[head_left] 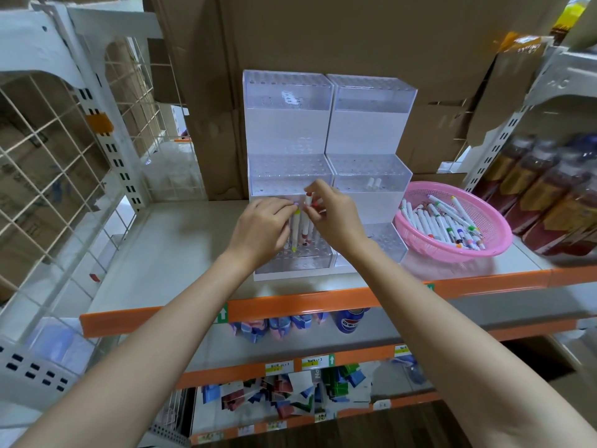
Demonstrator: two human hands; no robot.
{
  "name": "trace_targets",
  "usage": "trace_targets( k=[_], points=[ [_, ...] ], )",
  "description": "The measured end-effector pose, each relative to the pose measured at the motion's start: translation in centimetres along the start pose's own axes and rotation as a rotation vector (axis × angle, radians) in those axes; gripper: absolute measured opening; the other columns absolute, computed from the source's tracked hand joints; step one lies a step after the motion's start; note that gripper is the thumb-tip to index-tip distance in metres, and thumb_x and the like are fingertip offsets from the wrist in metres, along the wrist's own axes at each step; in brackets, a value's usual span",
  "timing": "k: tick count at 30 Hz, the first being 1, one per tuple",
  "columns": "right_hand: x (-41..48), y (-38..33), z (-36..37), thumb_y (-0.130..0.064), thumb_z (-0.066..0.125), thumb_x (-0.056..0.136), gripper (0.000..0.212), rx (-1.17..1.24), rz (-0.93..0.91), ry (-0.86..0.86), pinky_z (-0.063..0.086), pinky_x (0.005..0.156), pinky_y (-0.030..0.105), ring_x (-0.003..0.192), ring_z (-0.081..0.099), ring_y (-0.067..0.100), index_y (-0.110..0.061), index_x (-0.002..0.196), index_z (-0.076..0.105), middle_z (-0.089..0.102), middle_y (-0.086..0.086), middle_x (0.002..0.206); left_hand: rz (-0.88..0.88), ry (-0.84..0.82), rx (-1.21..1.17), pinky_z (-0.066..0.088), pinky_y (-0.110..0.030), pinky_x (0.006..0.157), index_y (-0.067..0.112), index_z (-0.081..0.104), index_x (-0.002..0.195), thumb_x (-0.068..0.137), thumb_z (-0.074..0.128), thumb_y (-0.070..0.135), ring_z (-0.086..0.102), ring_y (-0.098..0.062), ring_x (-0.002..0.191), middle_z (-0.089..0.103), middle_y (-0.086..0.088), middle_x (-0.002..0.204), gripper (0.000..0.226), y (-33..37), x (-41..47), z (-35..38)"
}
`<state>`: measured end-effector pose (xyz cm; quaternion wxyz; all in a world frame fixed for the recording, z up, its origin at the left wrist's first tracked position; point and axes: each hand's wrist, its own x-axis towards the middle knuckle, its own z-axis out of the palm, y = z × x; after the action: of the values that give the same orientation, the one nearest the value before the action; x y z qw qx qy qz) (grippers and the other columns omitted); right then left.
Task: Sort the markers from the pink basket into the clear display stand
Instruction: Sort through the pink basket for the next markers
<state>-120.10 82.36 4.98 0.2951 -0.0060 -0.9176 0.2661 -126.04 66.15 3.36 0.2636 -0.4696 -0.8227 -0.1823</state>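
Pinching a red-capped marker (308,199) upright over the lowest tier of the clear display stand (290,137), the fingers (318,189) of the right hand (336,218) should drop it plumb into a free hole, I'd say, while the left hand (261,227) clasps spare markers (295,229) alongside.

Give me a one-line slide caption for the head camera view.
Marker sorting: right grip pinches a red-capped marker at the clear display stand; left grip holds more markers, pink basket alongside.

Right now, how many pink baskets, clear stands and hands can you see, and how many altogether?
Pink basket: 1
Clear stands: 2, the left stand and the right stand
Hands: 2, the left hand gripping a yellow-tipped marker, the right hand pinching a red-capped marker
Total: 5
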Motion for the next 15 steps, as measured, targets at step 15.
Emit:
trace_targets(
  k=[15],
  points=[
    [-0.4, 0.26, 0.3, -0.014, 0.062, 0.089, 0.011, -0.061, -0.028, -0.058, 0.05, 0.062, 0.043, 0.071, 0.061, 0.034, -0.004, 0.09, 0.059, 0.067, 0.011, 0.079, 0.016, -0.047, -0.018, 0.048, -0.034, 0.091, 0.008, 0.066, 0.118, 0.075, 0.058, 0.005, 0.062, -0.023, 0.108, 0.067, -0.006, 0.116, 0.044, 0.04, -0.46, -0.62]
  ],
)
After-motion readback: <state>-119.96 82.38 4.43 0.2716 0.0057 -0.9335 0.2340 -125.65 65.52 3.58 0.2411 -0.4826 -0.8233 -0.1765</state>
